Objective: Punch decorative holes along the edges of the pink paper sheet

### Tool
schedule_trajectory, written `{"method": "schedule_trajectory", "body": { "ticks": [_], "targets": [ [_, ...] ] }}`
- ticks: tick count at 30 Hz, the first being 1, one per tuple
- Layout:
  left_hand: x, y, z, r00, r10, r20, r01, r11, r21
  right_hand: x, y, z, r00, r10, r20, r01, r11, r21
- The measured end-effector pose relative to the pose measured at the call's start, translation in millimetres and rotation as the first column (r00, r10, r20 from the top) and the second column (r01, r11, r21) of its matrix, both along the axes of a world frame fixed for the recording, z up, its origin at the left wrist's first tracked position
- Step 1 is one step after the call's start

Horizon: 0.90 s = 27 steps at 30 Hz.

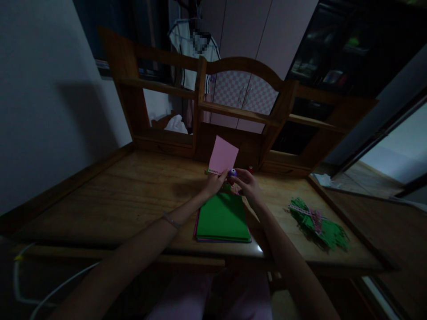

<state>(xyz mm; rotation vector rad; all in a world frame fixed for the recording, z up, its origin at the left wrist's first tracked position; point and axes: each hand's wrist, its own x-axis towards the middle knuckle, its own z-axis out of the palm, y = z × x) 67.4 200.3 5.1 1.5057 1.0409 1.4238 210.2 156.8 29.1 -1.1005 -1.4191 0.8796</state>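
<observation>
The person's 2 bare forearms (140, 253), nearest the camera, reach forward over the pale wooden desk (140, 191). Beyond the stacked sheets, the rectangular pink paper sheet (224, 154) is raised at the left hand (216, 179), its long axis running away from the person and leaning slightly right; the patterned short edge faces the person, the plain end points toward the brown wooden shelf (240, 111). The left fingers are clamped on the sheet's near right corner. The right hand (249, 183) has its thumb and forefinger curved toward the round purple object with a white spot (233, 173) — whether they grip it cannot be told. Below lies the bright green paper stack (223, 218); rightward, apart — the tangled heap of green and pink paper strips (318, 222).
</observation>
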Motion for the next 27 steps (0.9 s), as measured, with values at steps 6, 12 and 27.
{"method": "schedule_trajectory", "body": {
  "ticks": [6, 12, 27],
  "targets": [
    [1.5, 2.2, -3.1, 0.996, -0.085, 0.012, 0.085, 0.993, -0.076, -0.9, 0.6, -0.2, 0.998, -0.024, -0.065, 0.021, 0.999, -0.040],
    [2.8, 4.5, -8.7, 0.989, -0.138, 0.051, 0.146, 0.968, -0.207, 4.7, 4.8, -4.9, 0.997, -0.033, -0.066, 0.029, 0.998, -0.051],
    [0.2, 3.5, -8.7, 0.988, -0.129, 0.081, 0.140, 0.978, -0.157, 4.6, 6.3, -5.1, 0.962, 0.012, -0.273, -0.086, 0.962, -0.260]
  ]
}}
